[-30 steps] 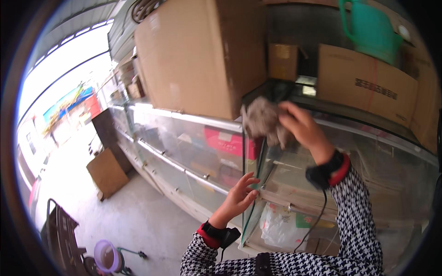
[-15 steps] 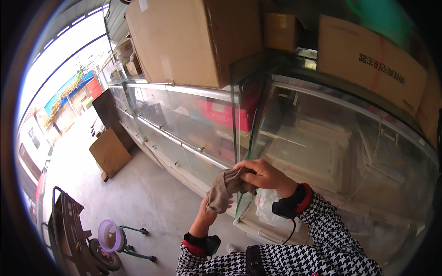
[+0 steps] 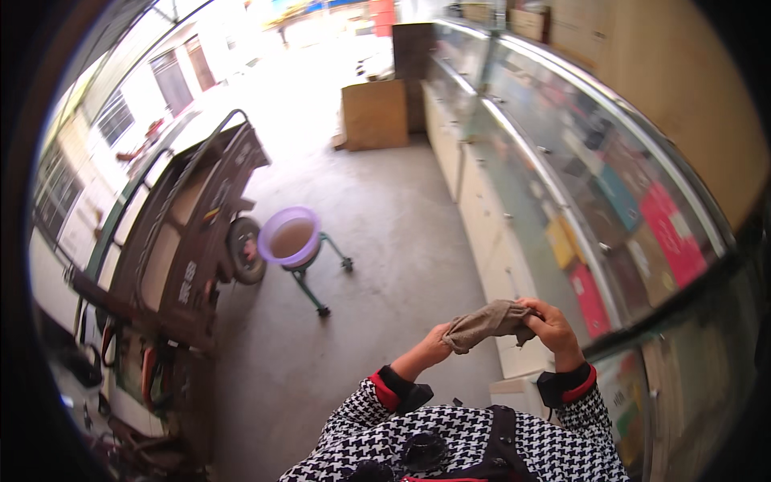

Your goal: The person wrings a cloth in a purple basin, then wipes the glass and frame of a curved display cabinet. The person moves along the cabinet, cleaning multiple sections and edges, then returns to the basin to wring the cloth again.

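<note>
A grey-brown cloth point(image 3: 487, 323) is stretched between my two hands in front of my body, bunched and slightly twisted. My left hand point(image 3: 438, 341) grips its left end, with the fingers partly hidden behind the fabric. Closed around the right end is my right hand point(image 3: 551, 323), its thumb and fingers pinching the folds. Beyond my right hand stands the glass display case point(image 3: 554, 161), with colourful boxes behind its panes. Both my wrists wear dark bands with red edges.
A purple basin point(image 3: 291, 234) of murky water rests on a green wheeled stand point(image 3: 303, 285) to the left. Behind it is a brown cargo tricycle point(image 3: 181, 233). A cardboard sheet point(image 3: 374, 115) leans farther off. Concrete floor point(image 3: 385, 233) runs between the tricycle and the display case.
My view and body have turned left, away from the glass corner. The cloth has come along in both hands and is now stretched more level. The basin now appears nearer the middle.
</note>
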A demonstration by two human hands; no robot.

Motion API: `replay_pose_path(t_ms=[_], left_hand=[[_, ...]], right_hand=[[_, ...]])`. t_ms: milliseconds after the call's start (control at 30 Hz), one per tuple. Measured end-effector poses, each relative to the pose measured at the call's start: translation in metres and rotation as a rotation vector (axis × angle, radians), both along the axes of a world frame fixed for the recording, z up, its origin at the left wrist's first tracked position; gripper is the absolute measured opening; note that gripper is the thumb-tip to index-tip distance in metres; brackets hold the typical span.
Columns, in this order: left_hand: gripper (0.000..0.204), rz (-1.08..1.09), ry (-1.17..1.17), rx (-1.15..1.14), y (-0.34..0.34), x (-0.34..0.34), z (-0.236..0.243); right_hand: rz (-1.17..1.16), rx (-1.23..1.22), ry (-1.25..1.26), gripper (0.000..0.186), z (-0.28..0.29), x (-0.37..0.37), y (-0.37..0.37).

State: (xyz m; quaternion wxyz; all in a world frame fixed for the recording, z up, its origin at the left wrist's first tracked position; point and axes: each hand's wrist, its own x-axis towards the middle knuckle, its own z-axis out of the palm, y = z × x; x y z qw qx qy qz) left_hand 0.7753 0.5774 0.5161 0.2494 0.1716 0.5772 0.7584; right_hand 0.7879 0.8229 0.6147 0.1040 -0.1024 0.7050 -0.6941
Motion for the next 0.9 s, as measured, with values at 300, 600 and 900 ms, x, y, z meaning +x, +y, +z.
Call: replay_pose_path(t_ms=[300,600,900], left_hand=[[0.032,0.281,-0.047,-0.013,-0.215,-0.021,0.028],[0.027,0.522,-0.208,0.083,-0.278,-0.067,-0.013],[0.034,0.865,-0.255,0.113,-0.348,-0.139,0.008]], right_hand=[[0.144,0.487,0.306,0.016,0.016,-0.077,-0.177],[0.191,0.546,0.234,0.016,-0.008,-0.166,-0.227],[0.383,0.268,0.129,0.019,-0.072,-0.295,-0.297]])
